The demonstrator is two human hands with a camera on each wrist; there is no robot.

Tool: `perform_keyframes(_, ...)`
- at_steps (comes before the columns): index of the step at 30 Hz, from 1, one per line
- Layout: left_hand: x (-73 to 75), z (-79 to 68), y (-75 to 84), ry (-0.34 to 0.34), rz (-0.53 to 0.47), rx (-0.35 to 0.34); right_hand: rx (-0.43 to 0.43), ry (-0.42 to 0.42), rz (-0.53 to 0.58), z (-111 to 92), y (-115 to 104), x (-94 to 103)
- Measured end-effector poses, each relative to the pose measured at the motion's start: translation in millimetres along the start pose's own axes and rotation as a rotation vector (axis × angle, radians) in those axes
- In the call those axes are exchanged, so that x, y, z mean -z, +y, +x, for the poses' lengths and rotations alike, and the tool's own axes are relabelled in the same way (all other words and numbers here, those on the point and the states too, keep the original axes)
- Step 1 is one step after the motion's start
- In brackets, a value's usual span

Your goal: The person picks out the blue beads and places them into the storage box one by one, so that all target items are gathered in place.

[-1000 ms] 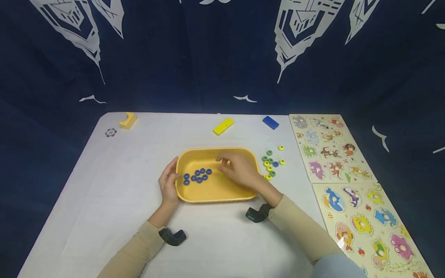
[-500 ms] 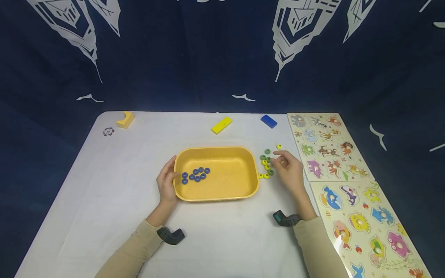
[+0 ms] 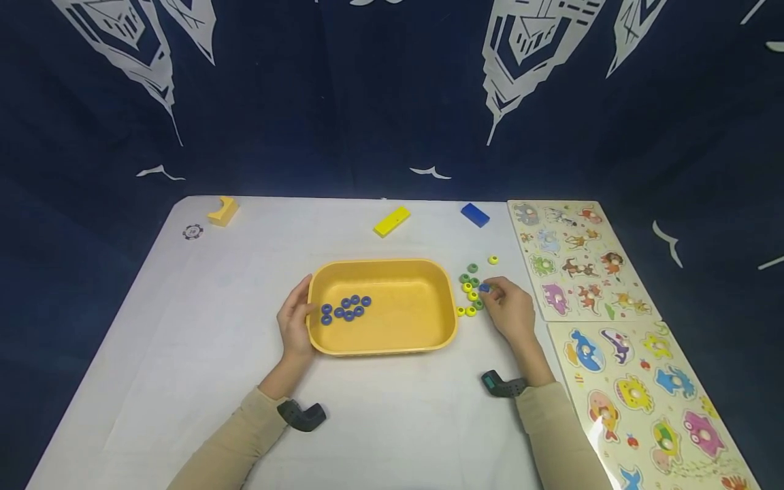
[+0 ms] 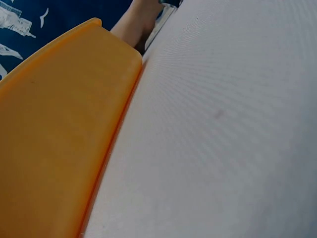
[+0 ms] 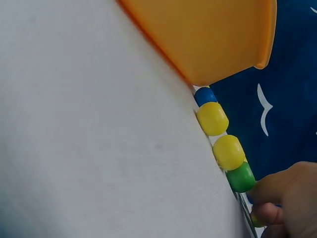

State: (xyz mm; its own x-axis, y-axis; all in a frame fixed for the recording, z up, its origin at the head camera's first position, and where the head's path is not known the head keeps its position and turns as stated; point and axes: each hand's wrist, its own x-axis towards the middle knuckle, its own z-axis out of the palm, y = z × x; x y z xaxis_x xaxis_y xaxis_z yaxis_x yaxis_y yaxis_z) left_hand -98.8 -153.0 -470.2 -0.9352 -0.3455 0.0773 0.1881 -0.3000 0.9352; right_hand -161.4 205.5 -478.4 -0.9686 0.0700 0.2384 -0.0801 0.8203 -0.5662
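Note:
In the head view my left hand (image 3: 296, 323) holds the left end of a yellow tray (image 3: 392, 346), its thumb at the rim. Several blue beads (image 3: 349, 316) lie in the tray's left half. Right of the tray, my right hand (image 3: 510, 312) pinches a blue bead (image 3: 484, 288) at the edge of a loose group of green beads (image 3: 473, 268) and yellow beads (image 3: 471, 311). The right wrist view shows a green bead (image 5: 241, 177) close to the fingers, which largely hide the pinched bead. Only the tray's outer wall (image 4: 59, 129) fills the left wrist view's left side.
Two animal puzzle boards (image 3: 603, 309) cover the table's right side. Along the back lie a yellow block (image 3: 392, 222), a blue block (image 3: 475, 215) and an orange notched block (image 3: 223, 211). A poker-chip-like disc (image 3: 192, 232) is at the back left. A dark curtain (image 3: 343, 102) hangs behind.
My right hand has moved from above the tray out to the bead group on the right, and its fingertips now pinch a blue bead. The left hand stays on the tray.

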Motion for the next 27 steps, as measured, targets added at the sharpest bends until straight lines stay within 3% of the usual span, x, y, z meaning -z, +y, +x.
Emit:
perform_keyframes(5, -0.1, 0.0, 0.3, 0.005, 0.004, 0.0, 0.048, 0.06, 0.118, 2, -16, 11.1)
perform_keyframes(9, 0.3, 0.0, 0.6, 0.014, 0.012, -0.006, 0.165, 0.03, 0.212, 4, -50, 24.4)
perform_keyframes(13, 0.7, 0.2, 1.0, 0.021, 0.026, -0.01, 0.285, -0.077, 0.218, 7, -91, 26.2)
perform_keyframes(17, 1.0, 0.5, 0.4, 0.022, 0.022, -0.005, 0.33, -0.235, 0.167, 9, -121, 11.2)
perform_keyframes(21, 0.7, 0.1, 0.1, 0.018, 0.014, -0.002, 0.358, -0.384, 0.098, 9, -140, -10.4)
perform_keyframes(27, 0.1, -0.2, 0.1, 0.014, 0.016, -0.004, 0.403, -0.525, -0.051, 4, -157, -37.0)
